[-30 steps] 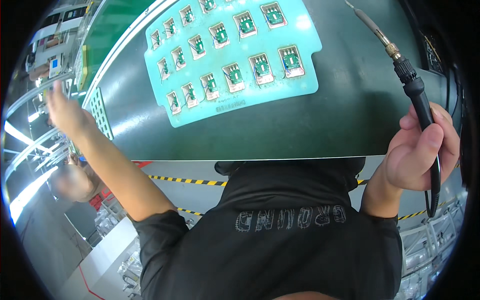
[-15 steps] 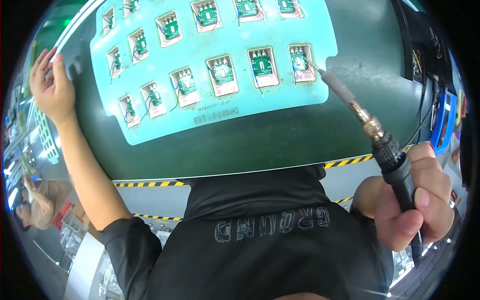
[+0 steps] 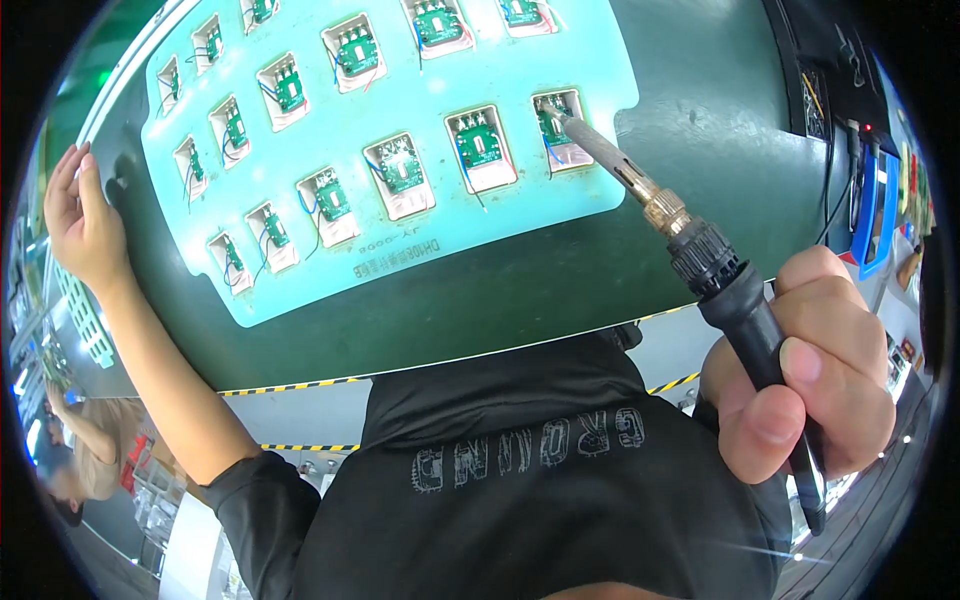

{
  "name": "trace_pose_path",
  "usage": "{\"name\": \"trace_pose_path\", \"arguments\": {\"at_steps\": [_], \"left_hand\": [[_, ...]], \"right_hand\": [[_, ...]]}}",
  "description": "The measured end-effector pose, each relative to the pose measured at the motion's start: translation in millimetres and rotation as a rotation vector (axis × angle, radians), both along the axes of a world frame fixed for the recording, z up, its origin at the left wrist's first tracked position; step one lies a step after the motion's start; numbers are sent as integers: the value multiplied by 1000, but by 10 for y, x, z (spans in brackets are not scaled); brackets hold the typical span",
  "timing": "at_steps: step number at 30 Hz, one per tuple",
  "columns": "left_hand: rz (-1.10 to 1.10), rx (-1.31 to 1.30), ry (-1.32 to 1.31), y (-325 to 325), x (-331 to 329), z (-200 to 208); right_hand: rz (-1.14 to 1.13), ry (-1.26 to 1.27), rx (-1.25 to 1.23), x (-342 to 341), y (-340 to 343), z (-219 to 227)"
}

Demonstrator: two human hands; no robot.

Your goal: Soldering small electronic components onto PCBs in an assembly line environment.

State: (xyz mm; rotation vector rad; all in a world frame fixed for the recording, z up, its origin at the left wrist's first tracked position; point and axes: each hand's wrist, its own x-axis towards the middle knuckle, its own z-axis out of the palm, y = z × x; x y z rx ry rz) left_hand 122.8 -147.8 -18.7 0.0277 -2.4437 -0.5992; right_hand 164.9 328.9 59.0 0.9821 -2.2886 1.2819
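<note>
My right hand (image 3: 815, 370) is closed around the black handle of a soldering iron (image 3: 735, 290). The iron slants up and left, its tip over the rightmost green circuit board (image 3: 555, 128) in the nearest row; whether it touches cannot be made out. That board sits in a pocket of a large turquoise tray (image 3: 300, 290). Several similar boards with thin red, blue and dark wires, such as one circuit board (image 3: 478, 143), fill the other pockets. My left hand (image 3: 88, 230) holds nothing, fingers loosely stretched, by the table's left edge beside the tray.
The tray lies on a dark green tabletop (image 3: 480, 310). Black equipment with cables (image 3: 815, 100) and a blue holder (image 3: 880, 215) stand at the right. A green perforated strip (image 3: 85, 320) is beyond the left edge. Another person (image 3: 95, 445) is at far left.
The soldering iron's tip has gone from the right side of the rightmost near board to over its upper part. The whole view has shifted and tilted slightly; my left hand keeps its pose.
</note>
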Motion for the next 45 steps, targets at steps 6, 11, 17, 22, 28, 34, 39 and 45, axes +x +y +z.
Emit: {"name": "trace_pose_path", "arguments": {"at_steps": [6,11,17,22,28,34,39,45], "left_hand": [[-28,11,-5,-14,3,8],[-22,62,-15,-36,9,-46],[-41,77,-19,-35,-41,-15],[-34,63,-17,-76,19,-16],[-100,188,29,-16,-34,-52],[-97,156,43,-15,-24,-84],[-38,97,37,2,-31,-69],[32,3,4,230,-18,-25]], "right_hand": [[11,-22,27,10,31,49],[29,-34,46,-7,56,52],[39,-59,56,-28,116,77],[60,-76,58,-28,137,69],[5,-93,-387,-58,355,-110],[-106,-146,-573,4,628,-454],[-104,-78,-633,-24,627,-581],[-116,-47,-636,7,546,-597]]}}
